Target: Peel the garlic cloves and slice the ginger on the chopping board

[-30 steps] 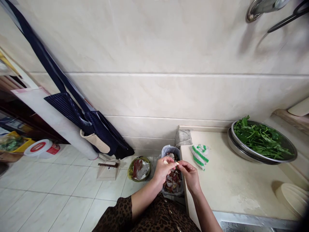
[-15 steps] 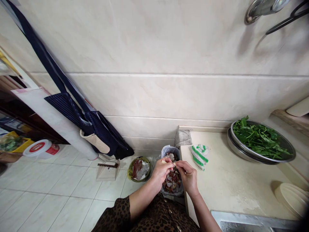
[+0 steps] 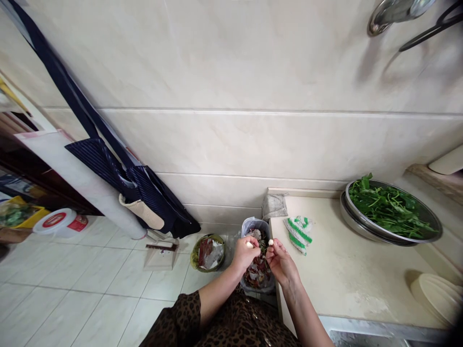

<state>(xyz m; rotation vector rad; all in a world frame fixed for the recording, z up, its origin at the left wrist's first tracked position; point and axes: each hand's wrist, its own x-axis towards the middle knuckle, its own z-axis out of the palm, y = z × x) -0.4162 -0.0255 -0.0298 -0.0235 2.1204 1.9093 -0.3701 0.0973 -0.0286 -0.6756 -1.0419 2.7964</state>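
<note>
Both my hands are over a lined waste bin (image 3: pixel 247 226) full of reddish and pale peelings. My left hand (image 3: pixel 246 254) is closed around a garlic clove (image 3: pixel 249 245), whose pale end shows at the curled fingers. Between the thumb and fingertips of my right hand (image 3: pixel 282 265) is a second small whitish garlic clove (image 3: pixel 271 242). The hands are slightly apart, and the lower fingers of the right one are loosely curled.
On the counter (image 3: pixel 336 284) at right are a green-striped cloth (image 3: pixel 298 234), a metal bowl of leafy greens (image 3: pixel 394 207) and a pale plastic container (image 3: pixel 436 294). A sink (image 3: pixel 379 332) borders it. A round basket (image 3: pixel 208 253) and dustpan (image 3: pixel 159 258) stand on the floor.
My hands have drawn apart from where their fingertips met. The right hand has turned palm-up, and a whitish clove now shows at its fingertips.
</note>
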